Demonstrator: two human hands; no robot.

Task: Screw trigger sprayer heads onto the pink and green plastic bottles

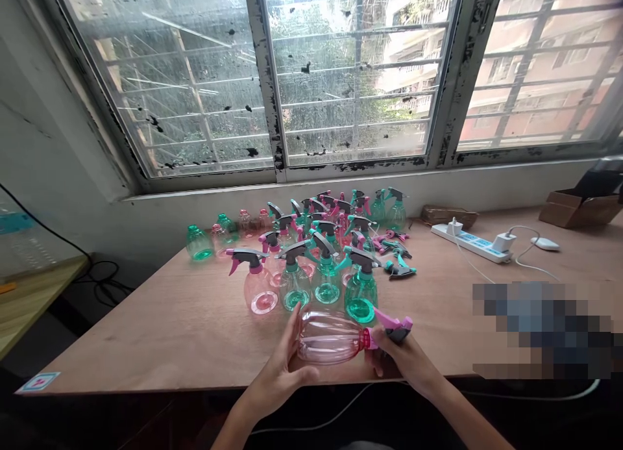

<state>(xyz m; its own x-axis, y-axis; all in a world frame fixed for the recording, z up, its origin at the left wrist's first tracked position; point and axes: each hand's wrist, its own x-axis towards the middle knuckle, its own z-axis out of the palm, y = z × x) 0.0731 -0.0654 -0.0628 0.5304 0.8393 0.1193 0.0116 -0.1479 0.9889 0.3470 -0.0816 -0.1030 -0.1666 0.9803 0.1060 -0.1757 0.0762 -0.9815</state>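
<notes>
A clear pink spray bottle (328, 336) lies on its side near the front edge of the wooden table (160, 326). My left hand (282, 365) cups its body from the left. My right hand (402, 356) grips its pink and grey trigger head (395, 325) at the right end. Just behind it stands a cluster of pink and green spray bottles (316, 268) with heads fitted.
Headless bottles (199, 243) stand at the cluster's back left, loose trigger heads (399, 255) at its right. A white power strip (471, 242) with a plug and cable, a white mouse (545, 243) and a cardboard box (574, 208) sit at the right, under the window.
</notes>
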